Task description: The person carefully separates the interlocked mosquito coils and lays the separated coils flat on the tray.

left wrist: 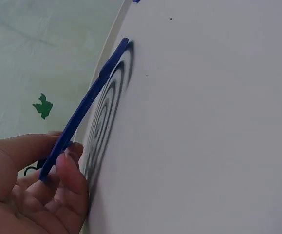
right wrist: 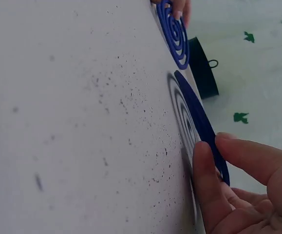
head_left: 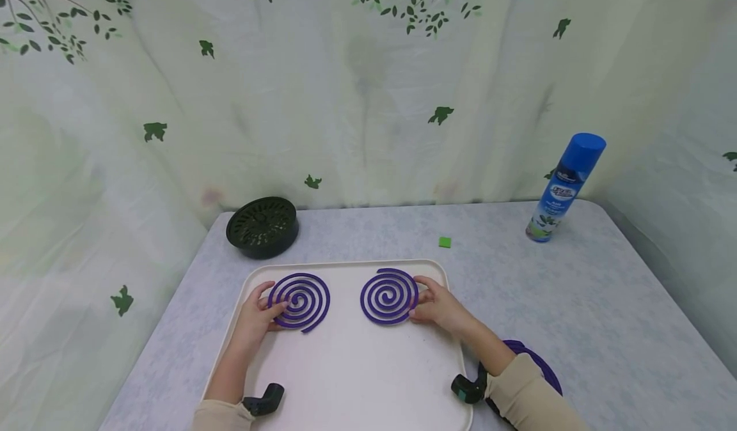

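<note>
My left hand [head_left: 257, 313] pinches a purple mosquito coil [head_left: 311, 293] by its left edge. In the left wrist view that coil [left wrist: 84, 105] is seen edge-on, raised off the white tray [left wrist: 204, 122] with its spiral shadow beneath. My right hand [head_left: 437, 306] pinches a second mosquito coil [head_left: 387, 297] at its right edge. Seen from the right wrist, this coil [right wrist: 199, 114] also hovers over the tray, its shadow beside it. Both coils are over the far half of the tray [head_left: 357, 367], apart from each other.
A dark round slatted holder [head_left: 263, 226] stands at the table's back left. A blue spray can [head_left: 564, 188] stands at the back right, and a small green square [head_left: 444, 242] lies behind the tray. More purple coil [head_left: 547, 370] shows partly under the right forearm. Dark specks dot the tray.
</note>
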Tool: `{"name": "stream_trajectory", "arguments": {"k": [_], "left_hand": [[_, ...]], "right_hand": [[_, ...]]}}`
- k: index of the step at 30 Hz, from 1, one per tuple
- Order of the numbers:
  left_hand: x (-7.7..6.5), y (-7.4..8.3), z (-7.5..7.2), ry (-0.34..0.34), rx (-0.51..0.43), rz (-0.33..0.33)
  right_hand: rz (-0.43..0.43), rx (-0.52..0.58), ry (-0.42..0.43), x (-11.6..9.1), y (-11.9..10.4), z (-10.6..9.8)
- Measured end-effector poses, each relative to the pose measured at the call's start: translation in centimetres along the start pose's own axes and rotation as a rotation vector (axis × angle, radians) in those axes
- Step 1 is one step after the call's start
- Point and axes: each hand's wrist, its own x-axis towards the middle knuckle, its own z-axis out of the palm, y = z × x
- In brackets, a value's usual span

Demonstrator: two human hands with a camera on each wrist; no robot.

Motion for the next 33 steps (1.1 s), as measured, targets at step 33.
{"name": "stream_trajectory", "arguments": {"k": [33], "left_hand": [[-5.2, 3.8, 6.1, 0.102, 0.67, 0.861]], "right_hand": [[-0.343, -0.619, 0.113, -7.5, -3.5, -4.1]]}}
